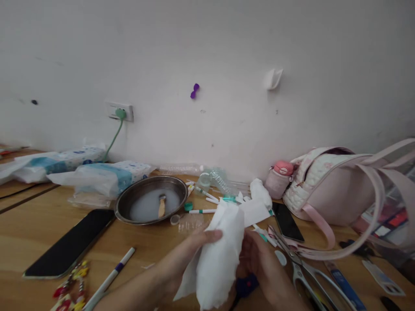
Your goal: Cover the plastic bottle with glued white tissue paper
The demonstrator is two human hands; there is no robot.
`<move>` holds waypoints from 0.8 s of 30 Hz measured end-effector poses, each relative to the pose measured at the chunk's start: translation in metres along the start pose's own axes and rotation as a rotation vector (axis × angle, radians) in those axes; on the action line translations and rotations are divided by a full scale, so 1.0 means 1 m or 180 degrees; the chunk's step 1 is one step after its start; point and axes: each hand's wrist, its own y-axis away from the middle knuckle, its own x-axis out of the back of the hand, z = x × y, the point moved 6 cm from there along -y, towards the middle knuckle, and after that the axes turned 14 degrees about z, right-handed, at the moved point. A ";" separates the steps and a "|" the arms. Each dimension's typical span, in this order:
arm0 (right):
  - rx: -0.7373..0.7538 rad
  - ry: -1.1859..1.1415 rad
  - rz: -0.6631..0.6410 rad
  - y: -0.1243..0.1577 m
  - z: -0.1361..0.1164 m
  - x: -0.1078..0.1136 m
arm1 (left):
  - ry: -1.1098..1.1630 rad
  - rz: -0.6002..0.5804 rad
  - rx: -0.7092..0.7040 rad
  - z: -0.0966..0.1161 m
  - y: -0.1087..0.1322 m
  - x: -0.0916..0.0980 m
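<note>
A white bundle wrapped in tissue stands nearly upright at the bottom centre, a loose flap of tissue hanging at its lower left. My left hand grips it from the left, thumb across its front. My right hand is at its right side with fingers curled against or just behind it; their tips are partly hidden. Behind the bundle lie a white tissue sheet and a rolled white piece. A dark blue object shows below, between my hands.
A metal bowl of cloudy liquid holds a brush. A black phone and a marker lie left. Scissors, another phone and a pink bag are right. Plastic bottles lie near the wall.
</note>
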 end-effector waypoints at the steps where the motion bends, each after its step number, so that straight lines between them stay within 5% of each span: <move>1: -0.0062 -0.0016 0.0178 -0.004 -0.002 0.006 | 0.0086 0.0046 0.0194 0.000 -0.001 0.001; 4: 0.0268 0.0163 0.0575 -0.013 -0.013 0.020 | 0.0334 0.0099 0.0413 0.007 0.001 0.003; 10: 0.0729 0.0849 0.0483 -0.008 -0.025 0.016 | 0.0698 0.0177 0.0248 0.028 0.010 0.021; 19: 0.1277 0.2256 -0.0271 0.012 -0.032 -0.010 | 0.1534 0.1286 -0.0487 0.059 0.028 0.091; 24: 0.1735 0.2875 -0.1602 0.043 -0.007 -0.042 | 0.1539 0.1609 -0.1109 0.068 0.034 0.130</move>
